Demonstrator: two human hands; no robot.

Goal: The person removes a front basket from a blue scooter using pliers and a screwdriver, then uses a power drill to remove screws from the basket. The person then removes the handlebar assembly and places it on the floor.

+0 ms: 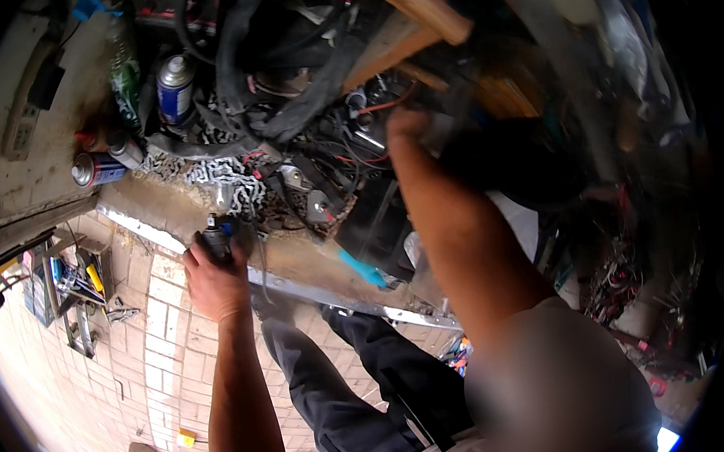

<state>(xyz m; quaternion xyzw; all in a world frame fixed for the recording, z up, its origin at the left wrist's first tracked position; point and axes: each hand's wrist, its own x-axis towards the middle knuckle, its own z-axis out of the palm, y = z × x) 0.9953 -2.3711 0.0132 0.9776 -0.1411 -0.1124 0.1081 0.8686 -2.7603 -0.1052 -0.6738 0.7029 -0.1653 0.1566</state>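
Note:
At the bench's front edge, my left hand (218,286) is closed around a dark impact wrench (215,240), its square metal drive tip pointing away from me. A silver metal chain (237,183) lies heaped just beyond it. My right arm stretches across the bench, and my right hand (410,126) is among the clutter at the back, beside a red cable (389,102) and shiny metal sockets (368,135). That hand is blurred and its fingers are hidden, so what it touches does not show.
A blue spray can (175,92) and a green plastic bottle (125,79) stand at the back left; another can (96,170) lies nearby. Black hoses (235,92) and wooden pieces (414,8) crowd the back. An open toolbox (47,290) stands on the brick floor (163,324).

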